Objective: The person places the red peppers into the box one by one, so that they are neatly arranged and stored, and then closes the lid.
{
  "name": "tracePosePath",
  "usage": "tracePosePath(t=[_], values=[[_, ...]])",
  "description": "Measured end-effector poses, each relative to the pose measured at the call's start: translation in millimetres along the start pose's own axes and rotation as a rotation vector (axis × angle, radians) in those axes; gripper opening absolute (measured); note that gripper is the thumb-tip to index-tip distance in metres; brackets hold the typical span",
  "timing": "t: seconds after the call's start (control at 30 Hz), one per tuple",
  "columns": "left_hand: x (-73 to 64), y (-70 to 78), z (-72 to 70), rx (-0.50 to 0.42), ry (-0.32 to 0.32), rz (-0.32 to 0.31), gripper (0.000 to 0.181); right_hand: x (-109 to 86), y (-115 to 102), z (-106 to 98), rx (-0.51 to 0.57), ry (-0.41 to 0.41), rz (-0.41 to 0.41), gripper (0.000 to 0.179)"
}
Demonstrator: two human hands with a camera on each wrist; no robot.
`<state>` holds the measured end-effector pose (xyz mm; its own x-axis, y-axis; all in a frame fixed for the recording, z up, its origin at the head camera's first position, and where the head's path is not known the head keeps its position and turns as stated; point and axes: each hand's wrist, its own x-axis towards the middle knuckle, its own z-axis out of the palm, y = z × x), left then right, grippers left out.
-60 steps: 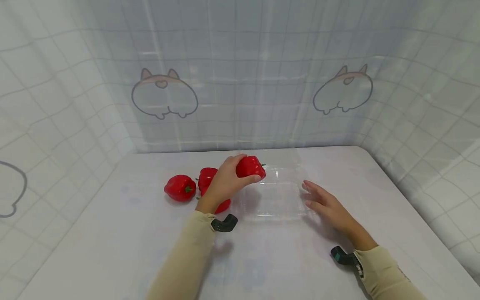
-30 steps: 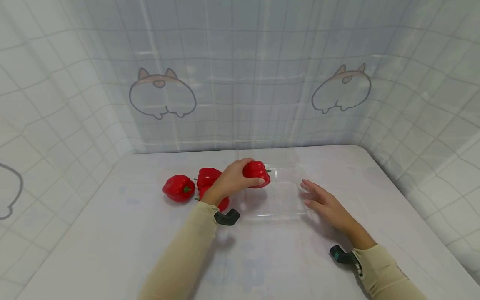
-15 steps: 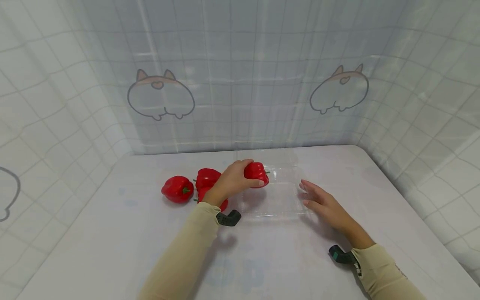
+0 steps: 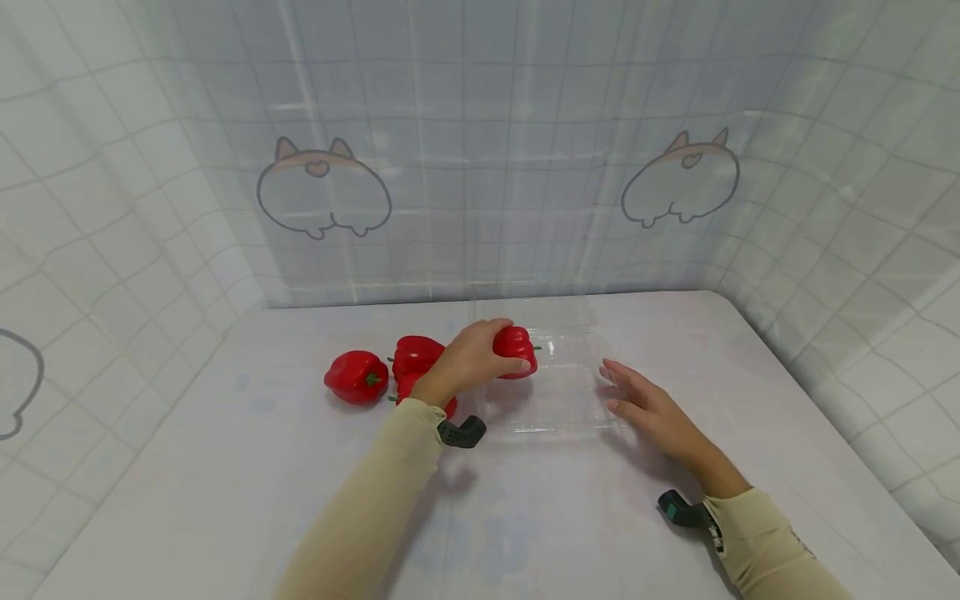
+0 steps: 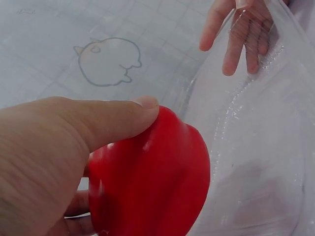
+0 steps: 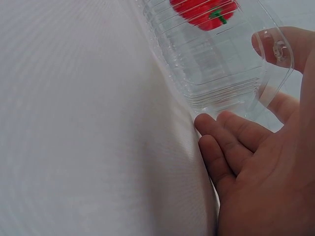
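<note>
My left hand (image 4: 468, 358) grips a red bell pepper (image 4: 513, 353) from the side, thumb and fingers around it. In the left wrist view the thumb lies along the top of the pepper (image 5: 157, 172). The pepper hangs over the left half of a clear plastic container (image 4: 558, 404), its green stem pointing right. At the container's right side my right hand (image 4: 652, 408) rests with relaxed fingers. In the right wrist view its fingertips are right at the container's outer wall (image 6: 216, 88), and the thumb is by the rim.
Left of the container lie more red bell peppers: one alone (image 4: 357, 377), another (image 4: 416, 354) and a third (image 4: 452, 407) partly hidden behind the left wrist. The white table (image 4: 525, 517) ends at a curtain (image 4: 510, 208) with a grid pattern behind and at both sides.
The left hand has moved right and slightly down with the bell pepper, further over the container, and barely moves in the last second. The right hand stays at the container's side.
</note>
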<state>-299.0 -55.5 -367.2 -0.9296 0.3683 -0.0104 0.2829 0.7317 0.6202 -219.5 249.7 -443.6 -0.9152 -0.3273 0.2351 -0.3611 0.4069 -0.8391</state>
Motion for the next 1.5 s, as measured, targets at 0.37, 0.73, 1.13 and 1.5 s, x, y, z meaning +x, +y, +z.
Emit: tracePosePath(t=[0.37, 0.73, 1.13, 1.5], values=[[2.1, -0.4, 1.2, 0.048, -0.004, 0.018, 0.083, 0.5, 5.3, -0.7, -0.003, 0.005, -0.001, 0.061], [-2.9, 2.7, 2.5, 0.101, -0.027, -0.01, 0.084, 0.6, 3.8, 0.0, 0.002, 0.003, -0.01, 0.061], [-1.8, 2.9, 3.8, 0.117, -0.031, -0.004, 0.081, 0.7, 2.1, 0.3, 0.012, 0.006, -0.004, 0.061], [-2.0, 3.0, 6.1, 0.111, -0.036, -0.009, 0.081, 0.5, 2.9, -1.2, -0.012, 0.002, 0.026, 0.062]])
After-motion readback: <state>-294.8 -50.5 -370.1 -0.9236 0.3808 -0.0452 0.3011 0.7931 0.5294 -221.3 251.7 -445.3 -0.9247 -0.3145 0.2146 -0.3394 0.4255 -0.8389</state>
